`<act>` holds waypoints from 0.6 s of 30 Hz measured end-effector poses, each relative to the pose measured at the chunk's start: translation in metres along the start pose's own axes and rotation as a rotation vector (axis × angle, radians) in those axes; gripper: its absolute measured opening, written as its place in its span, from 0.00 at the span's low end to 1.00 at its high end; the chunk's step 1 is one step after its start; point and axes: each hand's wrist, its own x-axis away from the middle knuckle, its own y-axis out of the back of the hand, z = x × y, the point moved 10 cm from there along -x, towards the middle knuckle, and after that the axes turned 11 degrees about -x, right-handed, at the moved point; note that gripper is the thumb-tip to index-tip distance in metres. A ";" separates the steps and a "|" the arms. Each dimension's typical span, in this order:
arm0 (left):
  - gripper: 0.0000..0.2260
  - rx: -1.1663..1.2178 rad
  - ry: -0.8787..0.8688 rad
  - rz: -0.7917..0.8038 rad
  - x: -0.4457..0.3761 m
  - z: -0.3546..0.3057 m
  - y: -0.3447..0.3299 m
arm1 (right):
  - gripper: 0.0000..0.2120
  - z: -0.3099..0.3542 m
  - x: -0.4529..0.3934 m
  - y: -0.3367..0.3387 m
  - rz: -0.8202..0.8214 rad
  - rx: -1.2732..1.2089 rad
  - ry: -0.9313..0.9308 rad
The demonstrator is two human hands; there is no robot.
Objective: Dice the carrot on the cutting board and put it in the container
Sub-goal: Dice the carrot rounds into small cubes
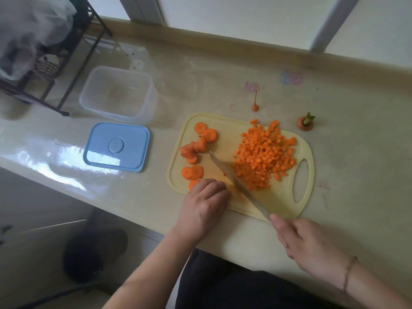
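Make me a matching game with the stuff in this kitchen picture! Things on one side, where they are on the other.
Things:
1. blue lid
2. diced carrot
3. carrot top
4. knife

Places:
A. right part of the cutting board
B. on the counter, past the board's far right corner
C. in the right hand
D. flat on the counter, in front of the clear container

Pairs: 1-D, 2-A, 3-B, 4-C

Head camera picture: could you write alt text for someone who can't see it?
A person's right hand holds a knife over a yellow cutting board, between diced carrot and carrot slices; the left hand rests beside the slices. An empty clear container and blue lid sit left.
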 end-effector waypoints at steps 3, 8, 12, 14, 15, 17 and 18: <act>0.06 0.003 0.011 -0.021 -0.006 -0.001 -0.002 | 0.34 -0.003 0.003 0.011 -0.008 -0.077 -0.053; 0.04 0.049 0.074 -0.033 -0.034 0.002 -0.016 | 0.33 -0.003 0.015 0.011 0.083 -0.329 -0.160; 0.04 0.099 0.111 -0.033 -0.051 0.004 -0.025 | 0.35 0.007 0.015 0.034 -0.017 -0.247 -0.078; 0.04 0.075 0.093 -0.066 -0.047 0.006 -0.016 | 0.40 0.015 0.012 0.050 -0.089 -0.028 0.054; 0.05 0.072 0.108 -0.114 -0.043 0.009 -0.007 | 0.42 0.016 0.011 0.057 -0.124 0.082 0.102; 0.09 0.111 0.234 -0.275 -0.034 0.020 0.022 | 0.42 0.016 0.011 0.068 -0.202 0.275 0.146; 0.09 0.147 0.309 -0.357 -0.031 0.025 0.037 | 0.41 0.015 0.011 0.073 -0.238 0.370 0.152</act>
